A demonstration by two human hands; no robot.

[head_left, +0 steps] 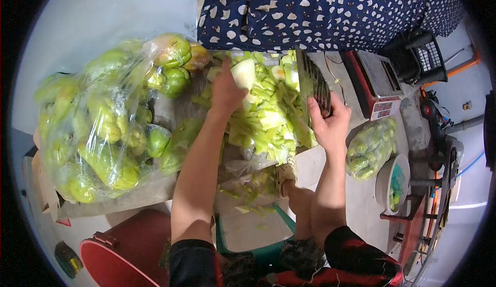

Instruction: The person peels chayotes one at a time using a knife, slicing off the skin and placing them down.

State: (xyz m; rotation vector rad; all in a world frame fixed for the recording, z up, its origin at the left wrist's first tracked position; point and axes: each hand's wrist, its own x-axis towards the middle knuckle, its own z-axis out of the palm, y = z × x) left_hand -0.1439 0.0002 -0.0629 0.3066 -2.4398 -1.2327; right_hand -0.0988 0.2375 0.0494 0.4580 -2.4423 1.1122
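My left hand (227,95) grips a pale, peeled piece of green fruit (244,73), its index finger stretched along one side. My right hand (331,121) is closed around a broad-bladed knife (311,83), the blade pointing away from me and bits of green stuck to it. Between the two hands lies a heap of green peelings (266,116), some of it beneath the fruit. Left of my left arm, whole green fruits, which look like papayas (111,171), fill a large clear plastic bag (93,111). Several loose ones (177,82) lie beside the bag.
A red-sided weighing scale (374,83) and a black basket (426,57) stand at the far right. Nearer are a bag of green produce (372,147) and a white bucket (383,183). A red bin (124,248) stands front left. A patterned navy cloth (310,13) hangs behind.
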